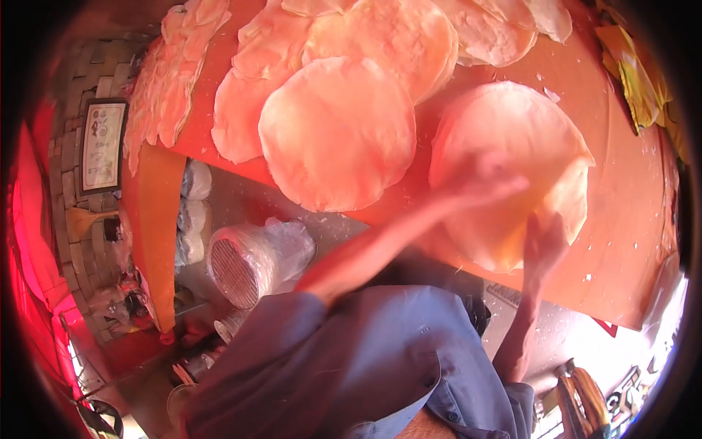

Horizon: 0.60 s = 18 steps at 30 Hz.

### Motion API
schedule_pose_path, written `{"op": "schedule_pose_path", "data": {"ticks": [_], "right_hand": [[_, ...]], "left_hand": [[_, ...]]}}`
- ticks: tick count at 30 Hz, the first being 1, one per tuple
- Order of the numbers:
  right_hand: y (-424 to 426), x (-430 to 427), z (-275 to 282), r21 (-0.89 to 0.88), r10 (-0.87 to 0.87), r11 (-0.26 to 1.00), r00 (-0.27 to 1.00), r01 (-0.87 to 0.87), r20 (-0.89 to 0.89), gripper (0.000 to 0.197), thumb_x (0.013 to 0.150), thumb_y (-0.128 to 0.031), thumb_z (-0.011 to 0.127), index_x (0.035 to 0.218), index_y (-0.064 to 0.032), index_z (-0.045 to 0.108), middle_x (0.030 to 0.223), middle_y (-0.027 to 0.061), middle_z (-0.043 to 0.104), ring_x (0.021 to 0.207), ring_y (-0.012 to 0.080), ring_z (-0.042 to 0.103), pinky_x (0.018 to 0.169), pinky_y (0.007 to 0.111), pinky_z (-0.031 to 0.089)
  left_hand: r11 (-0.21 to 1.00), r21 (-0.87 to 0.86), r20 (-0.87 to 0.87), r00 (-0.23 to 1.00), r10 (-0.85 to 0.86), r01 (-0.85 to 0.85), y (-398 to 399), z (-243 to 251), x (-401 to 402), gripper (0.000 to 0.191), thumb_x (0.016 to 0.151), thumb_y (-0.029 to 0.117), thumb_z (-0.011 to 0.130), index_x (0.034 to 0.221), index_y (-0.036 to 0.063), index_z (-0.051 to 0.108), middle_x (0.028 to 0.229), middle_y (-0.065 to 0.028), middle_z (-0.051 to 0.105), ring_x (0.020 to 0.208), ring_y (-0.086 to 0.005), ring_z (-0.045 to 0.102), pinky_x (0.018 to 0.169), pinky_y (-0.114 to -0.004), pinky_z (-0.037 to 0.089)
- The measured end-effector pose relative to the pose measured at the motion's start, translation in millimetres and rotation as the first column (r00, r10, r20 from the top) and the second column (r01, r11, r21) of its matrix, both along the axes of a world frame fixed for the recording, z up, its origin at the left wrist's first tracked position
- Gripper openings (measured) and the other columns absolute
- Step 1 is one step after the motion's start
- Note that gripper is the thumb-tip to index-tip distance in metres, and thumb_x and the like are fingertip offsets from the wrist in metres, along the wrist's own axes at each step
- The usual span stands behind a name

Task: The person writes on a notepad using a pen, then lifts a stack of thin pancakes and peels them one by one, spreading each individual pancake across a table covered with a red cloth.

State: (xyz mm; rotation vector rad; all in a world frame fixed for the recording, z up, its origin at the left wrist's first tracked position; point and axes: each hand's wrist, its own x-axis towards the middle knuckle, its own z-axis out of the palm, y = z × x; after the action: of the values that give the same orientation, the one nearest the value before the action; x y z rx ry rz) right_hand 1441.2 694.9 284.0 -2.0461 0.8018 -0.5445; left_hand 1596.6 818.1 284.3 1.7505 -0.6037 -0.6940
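In front of me lies a pile of round, thin flatbreads or dough sheets (510, 115) with slightly ragged edges. My left hand (496, 175), blurred by motion, reaches across the middle of this pile with fingers apart and nothing seen in it. At the pile's near right edge is my right hand (545, 236), also blurred. Whether its fingers pinch the top sheet's edge cannot be made out. To the left another round flatbread (337, 131) overlaps others and hangs slightly past the table's near edge.
More flatbreads (378, 35) cover the far side of the orange-covered table (620, 219); a long overlapping row (170, 82) drapes the left end. Yellow cloth or plastic (630, 77) lies far right. Below stands a plastic-wrapped cylinder with a grille (236, 269). A framed sign (104, 145) bears writing.
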Motion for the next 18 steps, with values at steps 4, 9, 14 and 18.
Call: {"op": "schedule_pose_path", "data": {"ticks": [4, 9, 14, 18], "right_hand": [[5.4, 7.6, 8.1, 0.13, 0.14, 0.983, 0.986, -0.128, -0.091, 0.024, 0.082, -0.017, 0.068, 0.101, -0.0035, 0.063, 0.076, 0.0103, 0.064, 0.067, 0.0136, 0.058, 0.061, 0.029, 0.047], [-5.4, -27.6, -8.2, 0.087, -0.087, 0.991, 0.977, 0.106, -0.193, 0.037, 0.084, -0.02, 0.066, 0.115, 0.0005, 0.06, 0.099, 0.0156, 0.064, 0.085, 0.0216, 0.062, 0.07, 0.031, 0.051], [-22.8, -58.6, -36.3, -0.007, -0.142, 0.99, 0.975, 0.143, -0.172, 0.031, 0.084, -0.013, 0.064, 0.112, 0.0008, 0.061, 0.097, 0.0124, 0.063, 0.084, 0.0188, 0.061, 0.072, 0.03, 0.051], [-27.6, -58.0, -37.9, -0.013, -0.181, 0.983, 0.969, 0.182, -0.167, 0.03, 0.084, -0.012, 0.064, 0.111, 0.0013, 0.062, 0.093, 0.0103, 0.063, 0.08, 0.0168, 0.061, 0.07, 0.028, 0.051]], "left_hand": [[0.993, 0.009, -0.006, 0.993, -0.122, 0.122, -64.1, -29.2, -35.1, 0.041, 0.078, 0.024, 0.062, 0.104, -0.0081, 0.06, 0.094, -0.0184, 0.066, 0.088, -0.0224, 0.063, 0.079, -0.035, 0.049], [0.962, -0.247, -0.368, 0.93, 0.02, -0.118, -52.7, 3.9, -14.6, 0.029, 0.077, 0.006, 0.048, 0.099, -0.0087, 0.06, 0.081, -0.0134, 0.065, 0.078, -0.0172, 0.061, 0.07, -0.032, 0.049], [0.969, -0.249, -0.133, 0.99, -0.044, 0.01, 15.6, 76.7, 94.2, 0.019, 0.08, 0.014, 0.061, 0.093, -0.001, 0.063, 0.079, -0.0064, 0.065, 0.066, -0.0113, 0.06, 0.061, -0.026, 0.05], [0.884, -0.313, -0.169, 0.936, 0.309, -0.348, 140.6, 150.1, 193.9, 0.028, 0.08, 0.014, 0.067, 0.103, -0.0009, 0.063, 0.092, -0.0081, 0.067, 0.079, -0.0173, 0.066, 0.072, -0.03, 0.054]]}}
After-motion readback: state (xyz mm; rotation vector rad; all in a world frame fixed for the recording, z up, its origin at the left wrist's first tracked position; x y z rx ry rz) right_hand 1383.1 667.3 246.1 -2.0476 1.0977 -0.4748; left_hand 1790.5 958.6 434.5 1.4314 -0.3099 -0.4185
